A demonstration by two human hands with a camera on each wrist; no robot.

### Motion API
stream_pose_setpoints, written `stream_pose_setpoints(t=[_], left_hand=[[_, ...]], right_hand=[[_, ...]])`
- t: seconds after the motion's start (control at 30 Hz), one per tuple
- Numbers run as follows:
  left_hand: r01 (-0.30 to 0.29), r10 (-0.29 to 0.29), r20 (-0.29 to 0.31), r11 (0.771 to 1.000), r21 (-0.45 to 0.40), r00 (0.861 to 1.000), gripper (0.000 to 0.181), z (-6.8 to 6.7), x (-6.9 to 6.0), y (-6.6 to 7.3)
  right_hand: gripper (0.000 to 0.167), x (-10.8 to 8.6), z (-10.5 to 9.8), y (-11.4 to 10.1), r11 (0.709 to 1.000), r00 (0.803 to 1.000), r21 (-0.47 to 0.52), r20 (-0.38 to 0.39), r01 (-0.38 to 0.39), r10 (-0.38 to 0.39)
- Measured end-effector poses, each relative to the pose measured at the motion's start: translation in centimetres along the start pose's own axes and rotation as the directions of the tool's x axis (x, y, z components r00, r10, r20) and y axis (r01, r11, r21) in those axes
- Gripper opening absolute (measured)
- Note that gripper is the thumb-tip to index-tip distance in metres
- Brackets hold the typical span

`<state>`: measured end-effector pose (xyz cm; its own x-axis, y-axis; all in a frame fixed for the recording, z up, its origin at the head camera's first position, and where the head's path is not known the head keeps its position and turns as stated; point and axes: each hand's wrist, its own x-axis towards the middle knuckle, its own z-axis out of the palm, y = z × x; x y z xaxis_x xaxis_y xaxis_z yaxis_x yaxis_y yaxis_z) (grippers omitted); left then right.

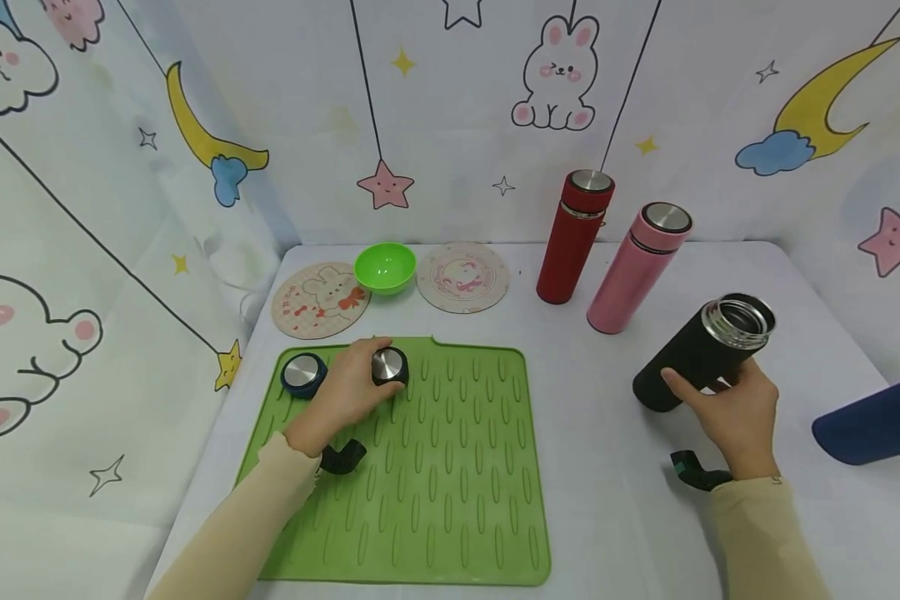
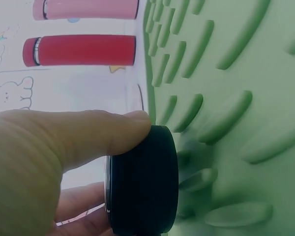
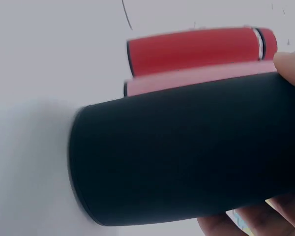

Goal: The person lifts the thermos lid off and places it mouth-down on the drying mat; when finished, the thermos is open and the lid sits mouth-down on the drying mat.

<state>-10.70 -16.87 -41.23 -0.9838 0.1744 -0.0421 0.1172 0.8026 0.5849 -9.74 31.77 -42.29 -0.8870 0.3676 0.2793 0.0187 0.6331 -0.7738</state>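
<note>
My left hand [image 1: 347,386] pinches a black lid [image 1: 390,367] with a silver top, at the upper left of the green mat [image 1: 465,467]. In the left wrist view the thumb lies along the edge of the black lid [image 2: 145,182], close over the mat's ridges. A dark blue lid [image 1: 303,375] sits on the mat just left of that hand. On the right, my right hand [image 1: 738,417] grips a lidless black bottle [image 1: 682,362], its steel mouth showing. The right wrist view shows the black bottle [image 3: 187,152] with fingers beneath it and the thumb on top.
Behind the black bottle stand a red bottle [image 1: 570,242] and a pink bottle [image 1: 633,275], both lidded. A navy bottle [image 1: 877,421] is at the right edge. Past the mat are a green bowl [image 1: 386,268] and two round coasters, one pink [image 1: 318,308], one paler [image 1: 462,279].
</note>
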Motion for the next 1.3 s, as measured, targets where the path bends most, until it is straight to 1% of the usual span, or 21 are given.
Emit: stream_pose_setpoints(t=[0.13,0.2,0.4,0.57,0.63,0.77,0.93,1.03,1.17,1.3], left_hand=[[0.015,-0.015,0.005,1.0,-0.007,1.0,0.074,0.1,0.0,-0.1],[0.02,-0.02,0.006,1.0,-0.01,1.0,0.074,0.2,0.0,-0.2],[0.009,-0.009,0.004,1.0,-0.002,1.0,0.074,0.4,0.0,-0.5],[0.012,-0.012,0.001,1.0,0.001,1.0,0.074,0.6,-0.1,-0.7],[0.015,-0.015,-0.003,1.0,0.002,1.0,0.074,0.6,-0.2,-0.8],[0.015,-0.015,-0.013,1.0,0.013,1.0,0.074,0.7,-0.2,-0.9],[0.013,-0.012,-0.024,1.0,0.026,1.0,0.072,0.8,-0.3,-1.0],[0.019,-0.018,-0.027,1.0,0.023,0.999,0.073,0.8,-0.3,-1.0],[0.017,-0.016,-0.035,1.0,0.025,0.999,0.073,0.8,-0.3,-1.1],[0.019,-0.018,-0.042,0.999,0.03,0.999,0.073,0.8,-0.3,-1.2]], right_hand=[[0.063,1.2,-0.8,1.0,0.997,0.997,-0.025,-0.031,-0.076,0.076],[0.062,1.9,-1.2,1.6,0.995,0.994,-0.025,-0.048,-0.1,0.099],[0.058,3.7,-2.4,3.2,0.991,0.984,0.0,-0.12,-0.134,0.133],[0.058,4.7,-2.9,3.9,0.987,0.97,0.039,-0.182,-0.154,0.158],[0.058,5.1,-3.0,4.0,0.985,0.962,0.052,-0.215,-0.163,0.171],[0.062,6.0,-3.3,4.4,0.971,0.937,0.089,-0.257,-0.222,0.237],[0.068,7.1,-3.8,4.8,0.948,0.906,0.129,-0.281,-0.29,0.315],[0.071,7.5,-4.1,5.0,0.933,0.89,0.137,-0.282,-0.333,0.359],[0.074,8.0,-4.3,5.1,0.921,0.873,0.136,-0.294,-0.364,0.389],[0.074,8.4,-4.3,5.2,0.922,0.859,0.147,-0.334,-0.358,0.387]])
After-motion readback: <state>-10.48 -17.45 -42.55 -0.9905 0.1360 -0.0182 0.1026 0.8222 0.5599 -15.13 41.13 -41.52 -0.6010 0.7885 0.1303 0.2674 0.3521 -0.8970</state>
